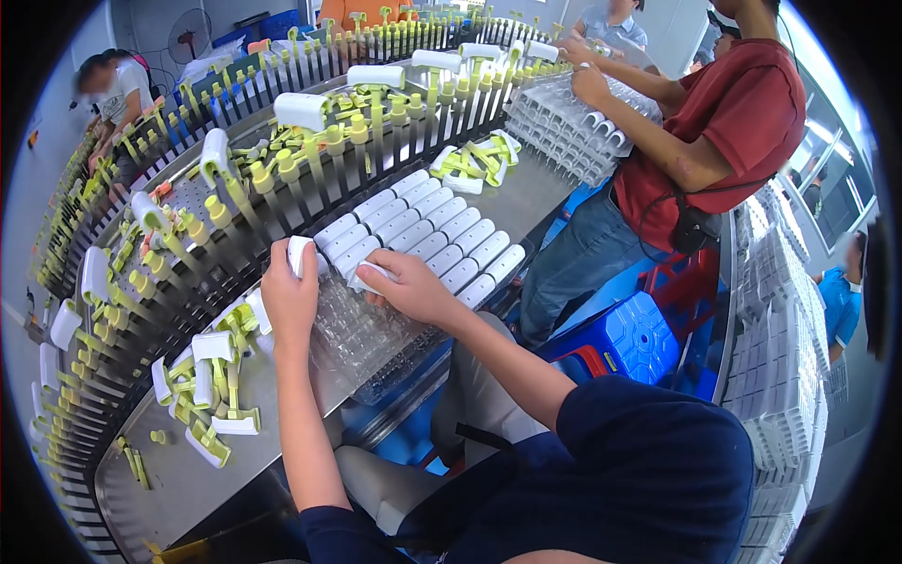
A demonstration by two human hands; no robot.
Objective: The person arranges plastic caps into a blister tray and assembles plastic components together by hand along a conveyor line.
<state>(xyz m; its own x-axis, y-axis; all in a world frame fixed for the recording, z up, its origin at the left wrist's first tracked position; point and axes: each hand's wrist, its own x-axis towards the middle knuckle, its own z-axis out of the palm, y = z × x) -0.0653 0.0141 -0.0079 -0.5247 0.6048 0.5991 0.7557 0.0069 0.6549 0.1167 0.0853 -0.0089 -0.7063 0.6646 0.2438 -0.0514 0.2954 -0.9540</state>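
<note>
I have both hands down over a clear plastic tray (362,334) that sits on the grey metal bench (178,479) in front of me, its far half filled with rows of white oblong caps (423,235) and its near pockets bare. My left hand (289,296) is closed round one white cap (299,252) at the tray's near-left corner, thumb and fingers pinching its sides so the top pokes out above the knuckles. My right hand (409,287) is curled narrowly over a second white piece (368,273), pressing it toward a pocket just beside the filled rows. These caps look like light, hollow moulded plastic — stiff and smooth, likely a little slippery — so I judge a pinch across the short sides holds best. The tray looks thin and flexible; I would expect it to buckle if lifted by one edge. Loose yellow-green parts (221,395) and more white pieces lie on the bench left of the tray, near the curved rack of upright pegs (188,244). Across the bench a person in a red shirt (742,113) handles another stack of clear trays (564,127) — well apart from my hands.
</note>
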